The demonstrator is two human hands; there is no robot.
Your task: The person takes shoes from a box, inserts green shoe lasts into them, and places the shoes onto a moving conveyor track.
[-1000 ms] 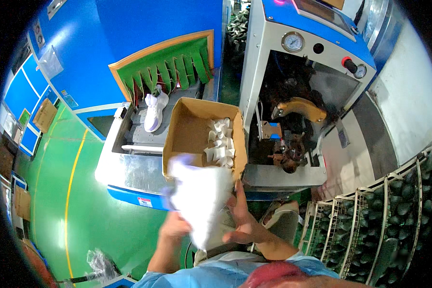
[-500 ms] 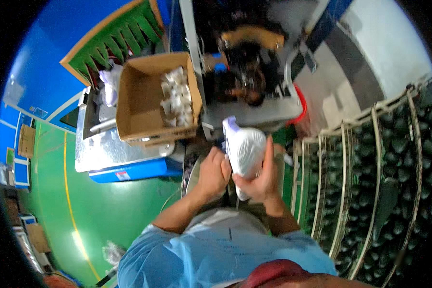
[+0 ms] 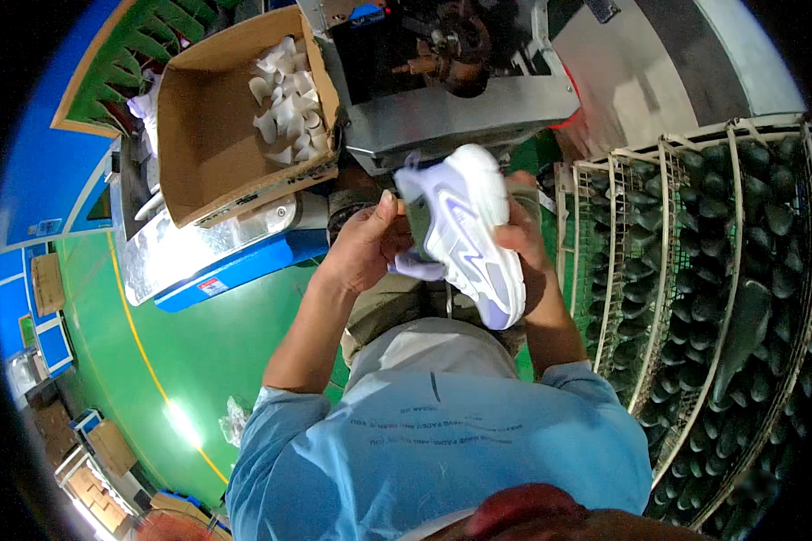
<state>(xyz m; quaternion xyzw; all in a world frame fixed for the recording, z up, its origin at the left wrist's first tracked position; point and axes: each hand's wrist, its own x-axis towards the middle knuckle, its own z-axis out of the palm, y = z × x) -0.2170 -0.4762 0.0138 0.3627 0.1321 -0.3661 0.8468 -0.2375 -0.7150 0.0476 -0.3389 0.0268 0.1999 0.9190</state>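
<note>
A white sneaker with lavender trim (image 3: 465, 236) is tilted on its side in front of my body, its side panel showing and its pale sole edge toward the right. My right hand (image 3: 525, 236) is closed around it from the sole side, thumb over the edge. Some of those fingers are hidden behind the shoe. Close by the shoe's opening is my left hand (image 3: 370, 243), thumb raised apart from its half-curled fingers. I see nothing held in it. Its fingertips come near the lavender tongue; whether they touch I cannot tell.
A cardboard box (image 3: 203, 135) with several curled white pieces (image 3: 289, 104) stands on a metal-topped table (image 3: 207, 243) at left. Ahead is a dark machine with a grey metal front (image 3: 451, 117). A wire rack (image 3: 663, 270) full of dark shoe lasts (image 3: 695, 298) lines the right.
The shoe has turned from sole-side view to show its upper, and sits slightly higher. My left hand has moved left and its fingers have loosened. The whole view has shifted.
</note>
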